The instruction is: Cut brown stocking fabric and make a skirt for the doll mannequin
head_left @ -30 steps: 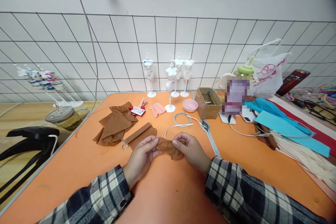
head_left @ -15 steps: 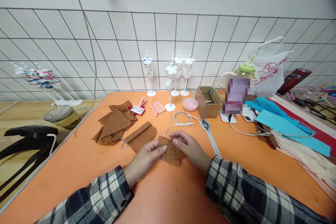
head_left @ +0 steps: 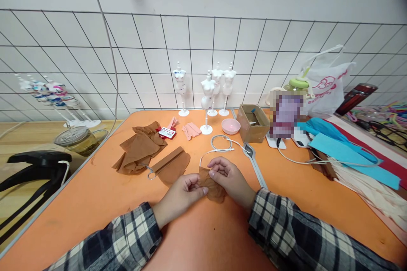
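Observation:
A small gathered piece of brown fabric [head_left: 216,193] is held between both hands, a little above the orange table. My left hand [head_left: 182,194] pinches its left side between thumb and fingers. From the right, my right hand [head_left: 230,180] grips the upper edge, thumb pressed against the fingers. A white cord [head_left: 208,152] runs up behind the fabric; whether it joins the fabric I cannot tell. Just left of the hands lies a flat brown fabric piece [head_left: 174,167] with a folded strip along it. Beside it is a metal ring tool [head_left: 151,175], partly under a crumpled brown fabric pile [head_left: 140,148].
Small white dress-form stands [head_left: 208,93] stand at the back beside a pink bowl [head_left: 230,125] and a cardboard box [head_left: 252,125]. A grey zipper-like strip [head_left: 256,167] lies right of my hands. Blue fabric [head_left: 352,152] and cables are farther right. A black stand [head_left: 38,159] is at left.
My left hand has shifted right, closer to my right hand. The brown fabric has been turned and bunched, moving slightly right. My right hand has barely moved.

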The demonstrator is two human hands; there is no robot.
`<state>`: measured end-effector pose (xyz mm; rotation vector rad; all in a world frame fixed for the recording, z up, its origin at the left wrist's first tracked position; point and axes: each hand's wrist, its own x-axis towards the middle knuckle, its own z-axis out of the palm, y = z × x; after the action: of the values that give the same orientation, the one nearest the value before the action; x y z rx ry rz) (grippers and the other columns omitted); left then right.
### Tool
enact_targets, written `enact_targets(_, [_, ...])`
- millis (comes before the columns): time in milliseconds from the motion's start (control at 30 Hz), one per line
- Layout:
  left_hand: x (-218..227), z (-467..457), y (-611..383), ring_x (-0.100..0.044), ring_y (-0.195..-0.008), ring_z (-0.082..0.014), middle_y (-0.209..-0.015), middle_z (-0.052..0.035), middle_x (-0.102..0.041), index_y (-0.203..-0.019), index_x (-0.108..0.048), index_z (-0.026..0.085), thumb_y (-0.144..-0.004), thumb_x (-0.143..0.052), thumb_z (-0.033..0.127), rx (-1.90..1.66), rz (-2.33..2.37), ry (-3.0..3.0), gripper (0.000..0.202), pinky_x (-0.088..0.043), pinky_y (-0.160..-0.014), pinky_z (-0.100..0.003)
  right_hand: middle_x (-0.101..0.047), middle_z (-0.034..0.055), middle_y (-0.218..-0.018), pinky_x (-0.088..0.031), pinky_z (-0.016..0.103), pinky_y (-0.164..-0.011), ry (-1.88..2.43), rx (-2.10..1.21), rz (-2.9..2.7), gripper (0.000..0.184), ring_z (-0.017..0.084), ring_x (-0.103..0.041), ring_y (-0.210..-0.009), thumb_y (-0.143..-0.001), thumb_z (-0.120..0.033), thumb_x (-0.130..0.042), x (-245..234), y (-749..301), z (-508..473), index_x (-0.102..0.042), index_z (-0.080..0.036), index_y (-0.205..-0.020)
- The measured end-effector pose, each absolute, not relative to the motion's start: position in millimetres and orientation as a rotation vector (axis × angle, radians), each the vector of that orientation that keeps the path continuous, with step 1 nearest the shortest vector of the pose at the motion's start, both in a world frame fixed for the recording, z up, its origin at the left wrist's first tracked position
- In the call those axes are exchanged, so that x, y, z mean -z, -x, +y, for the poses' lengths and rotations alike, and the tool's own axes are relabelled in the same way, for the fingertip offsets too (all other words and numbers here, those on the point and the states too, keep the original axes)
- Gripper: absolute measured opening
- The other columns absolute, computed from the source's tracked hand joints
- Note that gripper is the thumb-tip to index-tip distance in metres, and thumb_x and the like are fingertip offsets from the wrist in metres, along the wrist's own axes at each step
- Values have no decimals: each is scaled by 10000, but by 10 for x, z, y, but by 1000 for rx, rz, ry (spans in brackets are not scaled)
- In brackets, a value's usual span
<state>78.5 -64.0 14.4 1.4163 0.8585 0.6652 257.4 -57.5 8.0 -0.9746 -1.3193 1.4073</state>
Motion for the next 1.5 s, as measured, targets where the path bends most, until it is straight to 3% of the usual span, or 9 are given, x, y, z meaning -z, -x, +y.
enact_targets(167, [-100,-643,-748,-603,-752,-183,-844,-58,-695,-950,-666,147,-856,-601,328,-723,973,-1653,214,-469,-685,-281,-560,5,-804,-448,266,-648,978,-1373,-1447,281,129,-540,-705,-774,-331,-642,-39,-2584,-562,-608,-195,-1018])
enact_targets(367, [-144,-628,-692,-546,-622,-138,-665,0,-614,-740,-598,168,-885,-555,273,-723,1199,-2091,184,-410,-572,-237,-556,19,-820,-462,280,-657,1045,-1321,-1451,220,135,-541,-704,-776,-345,-634,8,-2582,-565,-600,-184,-922])
enact_targets(567, [-324,-596,-524,-636,-908,-197,-965,-58,-720,-1005,-653,188,-882,-550,140,-1004,966,-2834,168,-491,-803,-322,-521,70,-1226,-442,326,-902,898,-1172,-1452,404,167,-520,-1025,-886,-385,-527,-104,-2637,-618,-472,-238,-1258])
enact_targets(733, [-463,-552,-308,-636,-886,-216,-951,-44,-750,-1156,-664,223,-849,-612,100,-1209,742,-3258,334,-493,-805,-350,-553,31,-870,-452,275,-717,1047,-1175,-1321,261,144,-519,-789,-900,-429,-478,-100,-2661,-567,-566,-185,-930])
enact_targets(833, [-428,-524,-267,-651,-856,-219,-947,-43,-758,-1163,-685,282,-870,-577,110,-1063,830,-3177,357,-492,-772,-343,-524,-10,-726,-426,239,-520,943,-1526,-1274,358,120,-489,-586,-872,-471,-512,-83,-2658,-567,-528,-192,-1096])
enact_targets(967, [-333,-494,-276,-667,-894,-241,-987,-66,-761,-1142,-712,298,-891,-539,148,-865,998,-2971,340,-487,-794,-354,-529,-46,-704,-479,251,-532,855,-1530,-1330,621,128,-543,-572,-854,-435,-585,-114,-2678,-619,-315,-288,-1393])
enact_targets(1233, [-307,-529,-434,-667,-993,-239,-1188,-91,-684,-1258,-605,263,-911,-559,351,-1065,1210,-1980,361,-510,-811,-326,-599,47,-1028,-469,242,-616,904,-1342,-1536,231,121,-569,-717,-843,-347,-622,-114,-2678,-647,-628,-215,-1034])
enact_targets(1367, [-266,-531,-546,-648,-731,-210,-876,-92,-685,-1045,-646,155,-855,-516,621,-864,1026,-1340,520,-494,-551,-276,-617,61,-1114,-501,313,-779,903,-1222,-1595,292,189,-604,-937,-850,-235,-559,-136,-2689,-635,-610,-227,-1138])
enact_targets(1500, [-277,-525,-608,-572,-662,-136,-736,-16,-628,-867,-646,143,-774,-696,517,-767,952,-1210,388,-464,-602,-235,-656,51,-1047,-466,367,-901,905,-988,-1800,355,207,-596,-992,-798,-130,-552,-182,-2702,-634,-638,-229,-1128])
